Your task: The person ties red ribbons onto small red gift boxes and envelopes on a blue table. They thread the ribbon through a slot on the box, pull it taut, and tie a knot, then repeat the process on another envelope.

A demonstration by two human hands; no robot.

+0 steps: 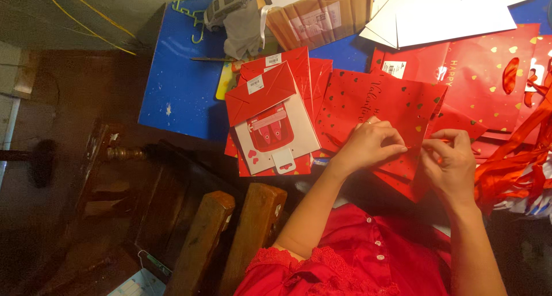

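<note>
Red paper bag (379, 115) with small gold hearts lies flat on the blue bench (178, 83), directly in front of the person. Left hand (371, 143) rests on the lower edge of this bag, with the fingers curled down and pressing the paper; the hand is nearly closed. Right hand (454, 161) is just beside it, and its thumb and first fingers pinch together at the bag's edge, around something thin and red that I cannot tell clearly. Red ribbons (512, 169) lie in a loose heap near the right hand. More red bags (489, 71) lie behind, white sheets (448, 11) farther back, and a white and red bag (276, 132) is to the left.
</note>
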